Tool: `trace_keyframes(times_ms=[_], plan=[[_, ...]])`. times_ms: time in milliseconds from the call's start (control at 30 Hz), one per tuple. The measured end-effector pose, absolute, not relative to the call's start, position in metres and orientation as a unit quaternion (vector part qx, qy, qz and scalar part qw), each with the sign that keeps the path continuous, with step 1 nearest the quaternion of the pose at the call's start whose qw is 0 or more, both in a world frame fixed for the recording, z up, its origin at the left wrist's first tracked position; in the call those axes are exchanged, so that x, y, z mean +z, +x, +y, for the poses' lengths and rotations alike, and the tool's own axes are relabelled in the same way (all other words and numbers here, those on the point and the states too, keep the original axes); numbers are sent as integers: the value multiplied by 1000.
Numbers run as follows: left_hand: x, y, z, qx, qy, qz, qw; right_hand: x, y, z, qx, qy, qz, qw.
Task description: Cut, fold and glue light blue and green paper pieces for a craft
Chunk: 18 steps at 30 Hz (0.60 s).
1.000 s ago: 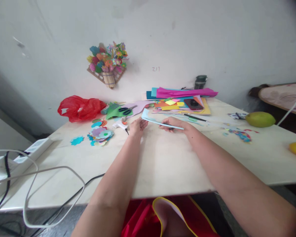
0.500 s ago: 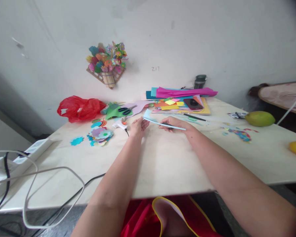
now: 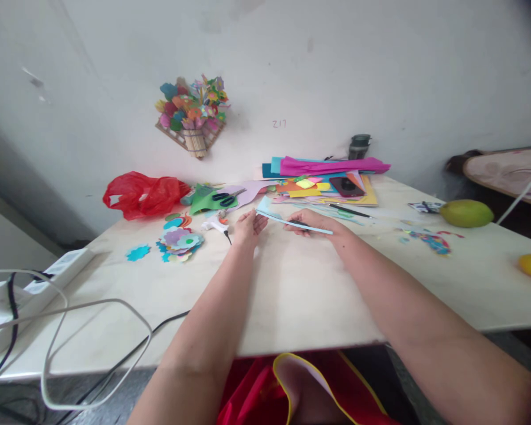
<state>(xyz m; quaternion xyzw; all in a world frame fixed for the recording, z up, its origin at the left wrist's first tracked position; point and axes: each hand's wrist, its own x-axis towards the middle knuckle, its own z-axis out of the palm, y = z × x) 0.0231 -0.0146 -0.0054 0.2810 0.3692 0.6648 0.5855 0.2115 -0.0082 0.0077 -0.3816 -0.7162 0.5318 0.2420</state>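
Note:
My left hand [image 3: 251, 225] pinches a light blue sheet of paper [image 3: 265, 206] at its left end, just above the table. A narrow strip of the same paper [image 3: 312, 228] runs off to the right, passing over my right hand [image 3: 310, 221]. That hand is closed around dark-handled scissors [image 3: 297, 223]; the fingers and the strip hide most of them, and the blades cannot be made out. Left of my left hand lies a white glue gun [image 3: 215, 224] with a black cord. Beside it is a pile of paper flower cutouts [image 3: 180, 241].
Black scissors [image 3: 228, 197] rest on green paper [image 3: 202, 199], near a red plastic bag [image 3: 144, 195]. Coloured paper [image 3: 331, 166], a phone [image 3: 347, 186] and a pen [image 3: 350, 211] lie toward the wall. A mango [image 3: 466, 212] is at right, a power strip [image 3: 71, 265] at left.
Almost nothing differs. Both hands stay in place, and the blue paper with its strip has shifted very slightly to the left.

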Motion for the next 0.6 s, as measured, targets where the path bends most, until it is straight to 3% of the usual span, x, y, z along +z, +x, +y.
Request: trace_keyframes(times_ms=[600], plan=[[-11,25,-15,637,326,321,621,6,214,-7,489,-379,-734,281]])
